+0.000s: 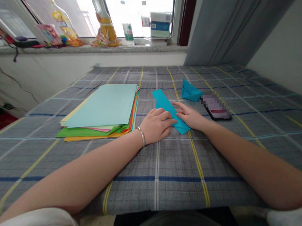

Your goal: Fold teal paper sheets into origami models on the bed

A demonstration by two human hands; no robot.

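Observation:
A long folded strip of teal paper (165, 105) lies on the plaid cloth in front of me. My left hand (155, 125), with a silver bracelet at the wrist, rests palm down on the strip's near left side, fingers curled and pressing it flat. My right hand (190, 117) presses the strip's near right part, fingers stretched out over the paper. A finished teal folded paper shape (190, 90) stands just beyond the strip, apart from both hands.
A stack of coloured paper sheets (102, 110) lies to the left. A phone (216, 107) lies right of my right hand. The plaid cloth (169, 166) covers the surface. Bottles and boxes (128, 30) stand on the windowsill; a grey curtain (227, 24) hangs at the right.

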